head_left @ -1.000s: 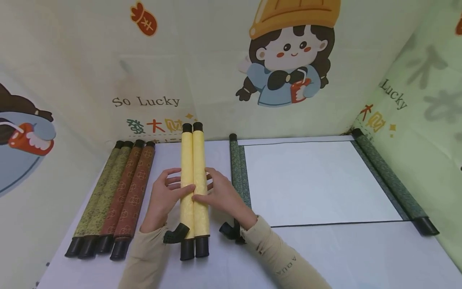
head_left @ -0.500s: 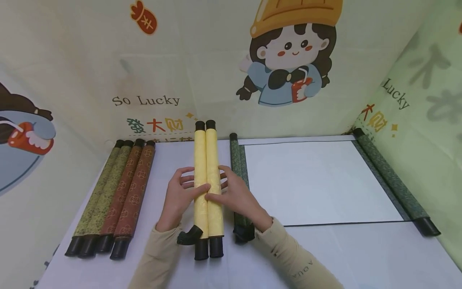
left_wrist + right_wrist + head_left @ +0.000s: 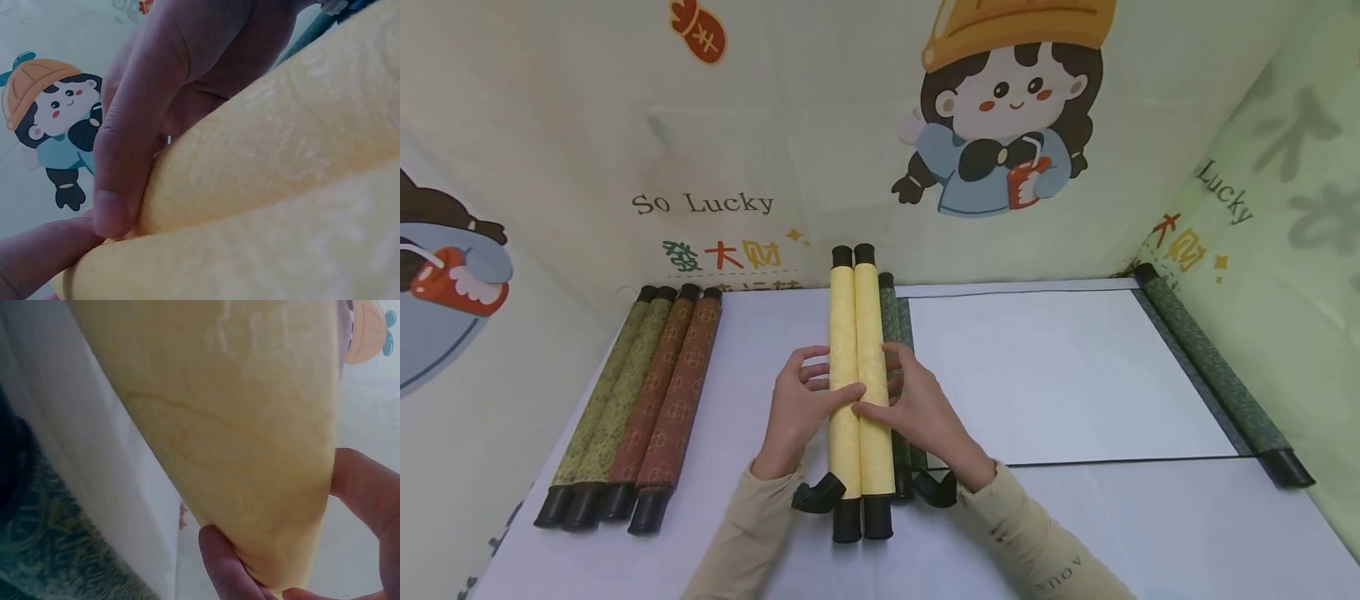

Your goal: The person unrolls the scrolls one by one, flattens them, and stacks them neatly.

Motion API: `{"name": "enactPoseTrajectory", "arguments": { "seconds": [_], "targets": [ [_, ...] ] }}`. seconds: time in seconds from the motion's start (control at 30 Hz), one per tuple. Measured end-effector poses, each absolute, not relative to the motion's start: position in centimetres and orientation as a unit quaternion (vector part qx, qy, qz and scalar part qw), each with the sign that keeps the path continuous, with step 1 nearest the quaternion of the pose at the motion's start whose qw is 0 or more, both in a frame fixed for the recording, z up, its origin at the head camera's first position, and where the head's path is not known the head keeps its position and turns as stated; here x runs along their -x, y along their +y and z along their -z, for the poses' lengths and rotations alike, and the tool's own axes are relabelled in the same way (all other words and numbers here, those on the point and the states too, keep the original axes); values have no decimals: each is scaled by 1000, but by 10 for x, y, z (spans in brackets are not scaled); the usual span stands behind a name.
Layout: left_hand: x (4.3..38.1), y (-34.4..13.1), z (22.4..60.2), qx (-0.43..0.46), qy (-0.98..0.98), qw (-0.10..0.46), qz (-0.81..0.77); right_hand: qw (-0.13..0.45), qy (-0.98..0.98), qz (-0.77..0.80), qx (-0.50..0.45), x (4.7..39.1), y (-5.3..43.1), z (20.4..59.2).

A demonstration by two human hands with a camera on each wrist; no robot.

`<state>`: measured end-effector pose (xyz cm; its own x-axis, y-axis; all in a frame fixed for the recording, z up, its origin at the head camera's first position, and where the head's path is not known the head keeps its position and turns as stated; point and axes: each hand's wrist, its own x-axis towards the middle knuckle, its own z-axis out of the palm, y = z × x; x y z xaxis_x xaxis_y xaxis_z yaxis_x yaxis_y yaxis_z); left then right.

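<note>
A pale yellow hanging scroll (image 3: pixel 843 333) with black end caps stands out in the head view, wound from both ends into two rolls lying side by side. My left hand (image 3: pixel 797 410) grips the left roll, thumb across its front. The right roll is held by my right hand (image 3: pixel 925 408), whose thumb nearly meets the left one at the seam. In the left wrist view, the yellow rolls (image 3: pixel 275 137) fill the right side, with fingers curled at their edge. Fingers also wrap the yellow roll (image 3: pixel 237 437) in the right wrist view.
An unrolled dark green scroll lies at right, its white sheet (image 3: pixel 1060 375) between a left roller (image 3: pixel 890 312), partly hidden behind the yellow rolls, and a right roller (image 3: pixel 1217 367). At left lie olive rolls (image 3: pixel 613 392) and red-brown flowered rolls (image 3: pixel 681 392). A printed cloth wall (image 3: pixel 835 150) stands behind.
Both hands have carried the yellow scroll to the right, from near the red-brown rolls to beside the green scroll's left roller, which it now partly overlaps. The grip looks unchanged.
</note>
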<state>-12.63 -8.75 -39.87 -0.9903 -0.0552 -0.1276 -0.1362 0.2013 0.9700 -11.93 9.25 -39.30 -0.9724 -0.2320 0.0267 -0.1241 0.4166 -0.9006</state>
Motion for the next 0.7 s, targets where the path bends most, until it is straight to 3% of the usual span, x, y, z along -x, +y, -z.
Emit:
{"name": "enactPoseTrajectory", "arguments": {
  "seconds": [0.23,0.7],
  "targets": [
    [127,-85,401,59,771,44,-633,61,827,550,103,122,103,397],
    [130,-97,398,61,759,71,-644,156,735,656,76,129,129,392]
  ]
}}
